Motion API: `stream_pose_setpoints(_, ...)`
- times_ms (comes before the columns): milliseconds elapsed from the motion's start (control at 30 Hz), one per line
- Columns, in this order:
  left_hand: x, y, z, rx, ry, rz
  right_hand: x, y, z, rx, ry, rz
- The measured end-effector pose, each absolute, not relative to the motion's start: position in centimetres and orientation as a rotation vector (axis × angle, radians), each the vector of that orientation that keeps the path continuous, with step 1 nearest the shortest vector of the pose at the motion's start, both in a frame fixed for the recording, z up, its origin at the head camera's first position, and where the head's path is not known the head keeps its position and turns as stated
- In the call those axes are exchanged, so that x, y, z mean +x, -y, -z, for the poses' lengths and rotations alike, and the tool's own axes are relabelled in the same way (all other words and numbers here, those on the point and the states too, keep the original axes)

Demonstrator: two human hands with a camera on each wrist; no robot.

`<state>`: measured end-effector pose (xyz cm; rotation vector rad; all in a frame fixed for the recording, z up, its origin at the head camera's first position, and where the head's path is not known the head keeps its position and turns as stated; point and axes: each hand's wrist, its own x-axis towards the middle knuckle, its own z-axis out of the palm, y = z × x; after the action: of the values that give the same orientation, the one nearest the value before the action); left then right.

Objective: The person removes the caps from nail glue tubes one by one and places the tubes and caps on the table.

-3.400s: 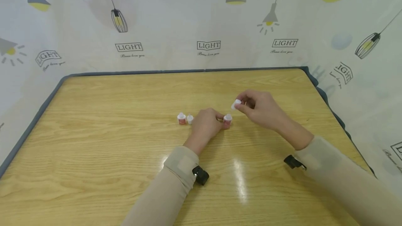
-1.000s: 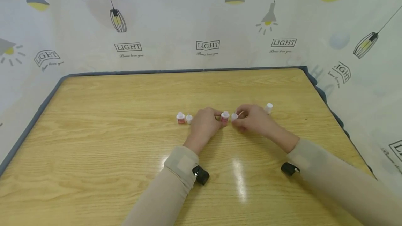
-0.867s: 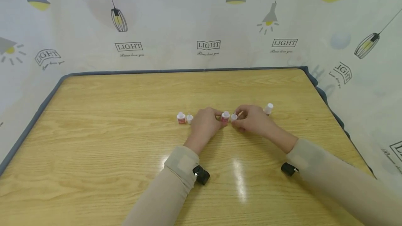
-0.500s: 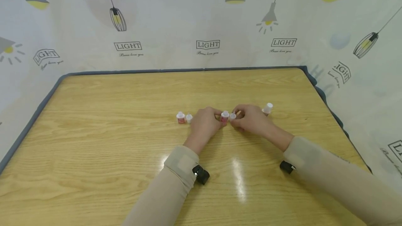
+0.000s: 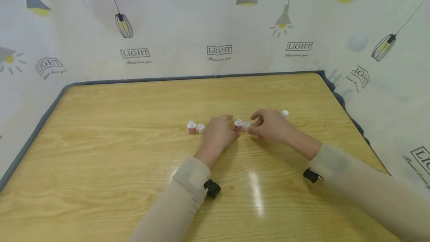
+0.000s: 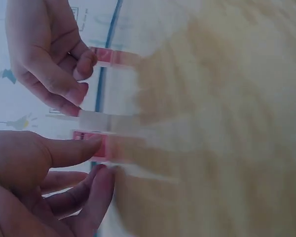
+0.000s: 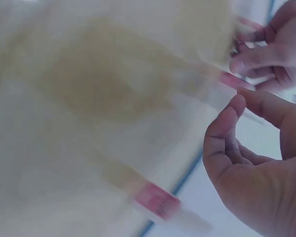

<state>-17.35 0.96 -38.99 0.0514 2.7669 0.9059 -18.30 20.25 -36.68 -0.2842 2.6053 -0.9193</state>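
Near the middle of the table, a small uncapped bottle [image 5: 238, 125] with a red label stands upright. My left hand [image 5: 217, 133] is loosely around it, its fingers spread off the sides and the thumb overlapping the label in the left wrist view. Right beside the bottle sits its white cap [image 6: 94, 120], a thin stem pointing up. My right hand [image 5: 273, 126] is at the cap's right side, thumb tip close to it and nothing between the fingers. Left of my left hand are another uncapped red-label bottle [image 5: 192, 128] and its white cap [image 5: 201, 128].
A third red-label bottle [image 7: 158, 200] with its white cap on stands behind my right hand, mostly hidden in the head view. The wooden table [image 5: 111, 141] ends in a dark edge strip [image 5: 188, 78] against a patterned wall.
My right hand held the white cap raised, brought it down beside the bottle and has let go. My left fingers have come loose from the bottle they gripped.
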Motion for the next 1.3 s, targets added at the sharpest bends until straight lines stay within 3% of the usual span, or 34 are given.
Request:
stream_pose_setpoints(267,-15.7,-1.4,35.5,0.152,-2.83,-0.971,-18.7,-22.5,32.1,-0.297,-2.721,0.872)
stream_pose_setpoints(500,-14.6,-4.0,34.1,0.364,-2.937,-1.117,-19.6,-24.7,31.0,-0.358,-2.894,0.724)
stream_pose_setpoints(700,-14.3,-8.0,35.4,0.371,-2.695,-1.385,-19.8,-26.2,31.1,-0.433,-2.961,0.527)
stream_pose_setpoints(967,-15.4,-12.3,39.0,0.146,-2.4,-1.598,-20.0,-27.7,32.8,-0.469,-2.968,0.422)
stream_pose_setpoints(1300,-17.0,-13.9,41.0,0.03,-2.442,-1.563,-19.4,-28.7,34.2,-0.427,-2.923,0.487)
